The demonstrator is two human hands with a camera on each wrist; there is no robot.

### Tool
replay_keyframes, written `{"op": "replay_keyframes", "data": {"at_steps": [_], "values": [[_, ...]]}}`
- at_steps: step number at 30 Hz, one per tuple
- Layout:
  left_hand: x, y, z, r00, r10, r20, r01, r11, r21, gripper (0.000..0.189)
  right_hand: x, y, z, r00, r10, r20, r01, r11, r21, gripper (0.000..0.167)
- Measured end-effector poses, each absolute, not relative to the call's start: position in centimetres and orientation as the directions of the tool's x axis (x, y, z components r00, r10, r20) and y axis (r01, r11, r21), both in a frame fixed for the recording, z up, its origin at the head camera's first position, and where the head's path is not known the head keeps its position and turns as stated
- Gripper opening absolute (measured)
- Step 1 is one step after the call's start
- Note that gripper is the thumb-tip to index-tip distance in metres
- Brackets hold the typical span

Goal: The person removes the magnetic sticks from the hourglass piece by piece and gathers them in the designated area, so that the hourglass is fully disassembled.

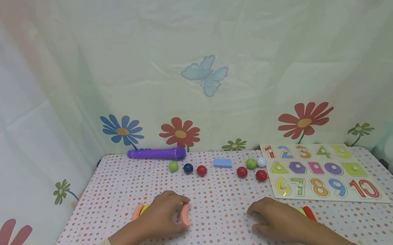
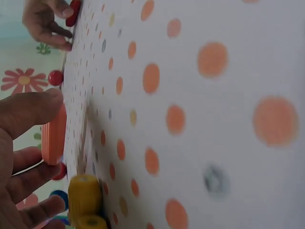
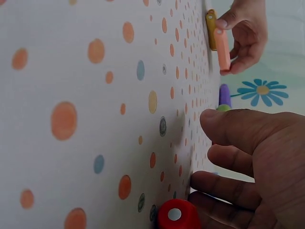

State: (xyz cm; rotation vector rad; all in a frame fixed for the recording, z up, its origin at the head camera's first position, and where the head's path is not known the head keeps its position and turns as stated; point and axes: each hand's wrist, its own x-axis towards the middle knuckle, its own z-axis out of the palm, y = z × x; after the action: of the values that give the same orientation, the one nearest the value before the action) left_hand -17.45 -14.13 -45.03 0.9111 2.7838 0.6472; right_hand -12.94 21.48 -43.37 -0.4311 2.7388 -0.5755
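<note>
My left hand [image 1: 164,215] pinches a salmon-coloured curved piece [image 1: 185,215] between thumb and fingers; its ridged side shows in the left wrist view. Beside that hand lie another peach curved piece [image 1: 137,211] and a yellow piece [image 2: 86,198], both partly hidden in the head view. My right hand [image 1: 279,219] holds nothing and hovers low over the table, its fingers loosely bent and thumb apart. Just beyond its back lie a red piece [image 1: 309,213] and a yellow-green piece [image 1: 301,210], mostly covered. The red piece [image 3: 180,215] shows a white dot on its end.
A purple toy microphone [image 1: 157,154] lies along the back edge. Several small balls, including a dark blue ball [image 1: 188,168] and a red ball [image 1: 201,170], sit near a light blue block [image 1: 222,163]. A number puzzle board [image 1: 276,195] lies at right.
</note>
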Motion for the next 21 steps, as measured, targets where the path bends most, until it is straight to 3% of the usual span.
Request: {"op": "replay_keyframes", "data": {"at_steps": [21], "values": [[-17.0, -17.5, -44.8, -0.855, 0.513, -0.077, 0.440, 0.796, 0.415, 0.069, -13.0, 21.5, -43.5, -0.901, -0.378, -0.214, -0.257, 0.862, -0.437, 0.032]]}}
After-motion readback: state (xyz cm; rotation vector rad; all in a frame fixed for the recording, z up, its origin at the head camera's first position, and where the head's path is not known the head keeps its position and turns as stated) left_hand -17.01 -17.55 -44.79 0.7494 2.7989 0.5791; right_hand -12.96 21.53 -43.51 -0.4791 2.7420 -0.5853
